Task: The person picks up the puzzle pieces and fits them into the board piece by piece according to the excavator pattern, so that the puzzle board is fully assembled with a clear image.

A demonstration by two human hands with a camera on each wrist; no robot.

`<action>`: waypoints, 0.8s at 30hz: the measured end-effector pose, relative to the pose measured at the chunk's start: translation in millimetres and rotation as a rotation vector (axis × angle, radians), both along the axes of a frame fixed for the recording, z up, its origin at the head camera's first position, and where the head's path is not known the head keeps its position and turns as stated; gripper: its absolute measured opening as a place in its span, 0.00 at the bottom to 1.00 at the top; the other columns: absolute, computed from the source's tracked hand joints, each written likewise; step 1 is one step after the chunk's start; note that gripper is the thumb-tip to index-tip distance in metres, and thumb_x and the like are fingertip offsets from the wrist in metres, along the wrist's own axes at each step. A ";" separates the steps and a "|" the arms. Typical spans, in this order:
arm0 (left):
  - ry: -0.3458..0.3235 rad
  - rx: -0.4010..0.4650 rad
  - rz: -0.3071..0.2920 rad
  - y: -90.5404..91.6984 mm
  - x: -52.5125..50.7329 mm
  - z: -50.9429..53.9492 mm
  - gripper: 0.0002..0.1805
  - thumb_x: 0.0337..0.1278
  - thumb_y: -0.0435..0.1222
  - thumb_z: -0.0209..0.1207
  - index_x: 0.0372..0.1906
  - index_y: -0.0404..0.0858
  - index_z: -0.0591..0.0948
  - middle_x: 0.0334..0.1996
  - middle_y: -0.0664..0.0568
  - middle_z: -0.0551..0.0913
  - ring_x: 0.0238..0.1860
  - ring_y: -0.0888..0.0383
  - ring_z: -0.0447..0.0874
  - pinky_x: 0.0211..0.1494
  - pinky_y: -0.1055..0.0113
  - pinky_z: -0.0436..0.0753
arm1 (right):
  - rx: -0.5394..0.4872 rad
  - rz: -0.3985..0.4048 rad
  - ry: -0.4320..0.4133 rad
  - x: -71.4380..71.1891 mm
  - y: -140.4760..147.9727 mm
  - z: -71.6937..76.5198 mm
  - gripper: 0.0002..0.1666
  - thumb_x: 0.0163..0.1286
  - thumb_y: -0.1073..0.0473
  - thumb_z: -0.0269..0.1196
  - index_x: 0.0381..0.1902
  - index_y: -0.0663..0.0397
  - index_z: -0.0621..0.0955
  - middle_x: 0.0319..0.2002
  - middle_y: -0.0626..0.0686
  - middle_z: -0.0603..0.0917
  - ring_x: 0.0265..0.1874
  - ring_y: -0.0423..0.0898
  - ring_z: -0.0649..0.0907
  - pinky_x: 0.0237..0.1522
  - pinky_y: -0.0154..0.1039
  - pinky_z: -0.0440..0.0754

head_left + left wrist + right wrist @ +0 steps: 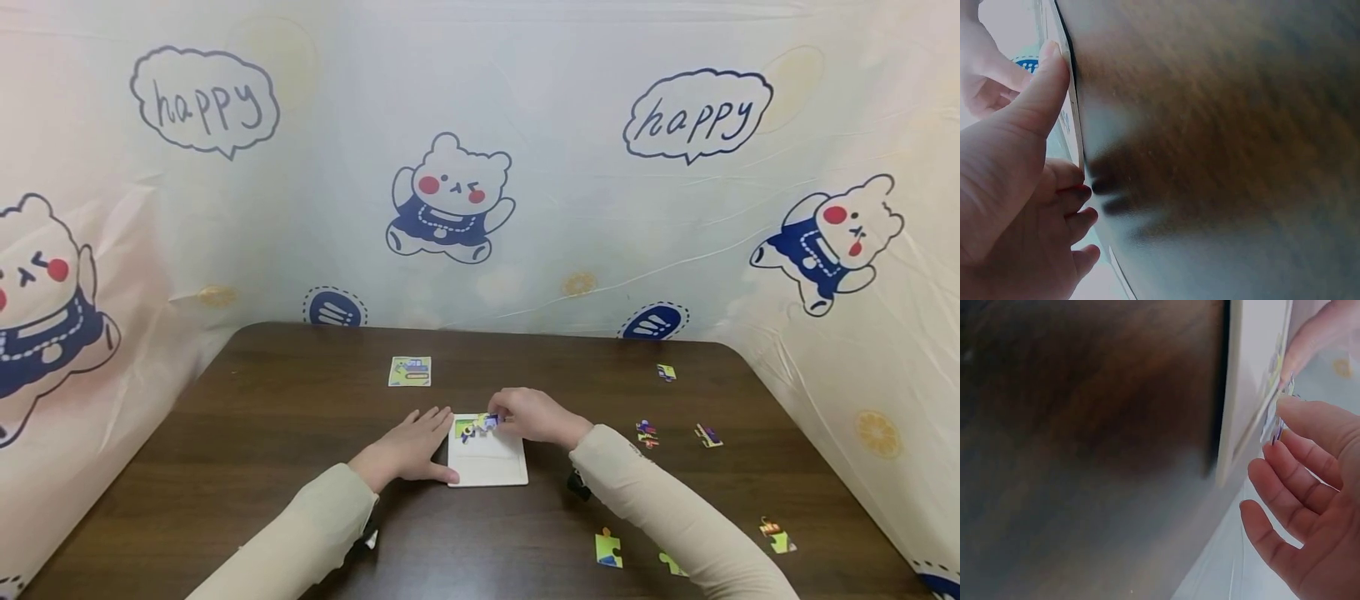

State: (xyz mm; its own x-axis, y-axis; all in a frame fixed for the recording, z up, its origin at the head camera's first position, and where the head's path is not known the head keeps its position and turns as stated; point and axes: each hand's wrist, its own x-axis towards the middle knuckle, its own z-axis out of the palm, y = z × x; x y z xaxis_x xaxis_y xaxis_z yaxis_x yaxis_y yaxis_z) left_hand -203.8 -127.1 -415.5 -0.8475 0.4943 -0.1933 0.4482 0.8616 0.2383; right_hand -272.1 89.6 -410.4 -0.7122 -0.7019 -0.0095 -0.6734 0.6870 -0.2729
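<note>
My left hand (411, 450) lies along the left side of the white tray (487, 468), fingers loosely extended and grasping nothing, with the thumb touching the tray's left edge near its near corner. My right hand (536, 417) is at the far right part of the tray, thumb and fingertips pinching a puzzle piece (491, 422) with some purple on it, just above the tray's surface. In the right wrist view the other fingers of that hand are loosely bent, off to the side of the tray. A patch of green picture (462, 427) shows inside the tray's far left corner, right beside the piece I grip; I cannot tell whether the two touch. The near part of the tray is plain white.

Beyond the tray and a little to its left, a picture card (410, 372) lies flat. To the right of the tray, well apart from it, are more loose pieces: a small yellow-green one (666, 372) farther back, a purple and red one (647, 433) and a purple one (708, 435) roughly level with the tray, then a green one (608, 550), another green one (672, 565) by my sleeve (660, 508) and a red-and-green one (777, 537), all nearer me than the tray. The tray sits on a brown table (300, 408).
</note>
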 end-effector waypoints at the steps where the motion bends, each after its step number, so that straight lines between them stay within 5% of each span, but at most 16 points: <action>1: 0.000 0.002 -0.001 0.0 0.2 0.5 0.52 0.47 0.60 0.60 0.67 0.27 0.58 0.68 0.38 0.56 0.68 0.44 0.50 0.67 0.49 0.50 | 0.011 0.006 0.004 0.1 -1.0 -1.3 0.10 0.60 0.59 0.66 0.40 0.52 0.81 0.30 0.43 0.76 0.28 0.39 0.73 0.32 0.32 0.73; 24: 0.008 -0.004 -0.012 0.4 -1.2 1.0 0.51 0.47 0.58 0.61 0.66 0.26 0.59 0.67 0.37 0.57 0.67 0.42 0.51 0.66 0.48 0.50 | 0.036 0.045 0.007 0.8 -7.9 -5.5 0.13 0.58 0.58 0.68 0.41 0.50 0.82 0.27 0.43 0.77 0.25 0.39 0.72 0.27 0.32 0.71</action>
State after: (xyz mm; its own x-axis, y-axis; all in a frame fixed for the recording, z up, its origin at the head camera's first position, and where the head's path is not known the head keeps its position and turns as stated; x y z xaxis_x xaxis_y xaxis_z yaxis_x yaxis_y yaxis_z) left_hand -204.9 -126.7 -414.4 -0.8430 0.5037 -0.1888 0.4602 0.8571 0.2316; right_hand -271.2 81.7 -415.9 -0.6802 -0.7324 -0.0299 -0.7056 0.6653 -0.2438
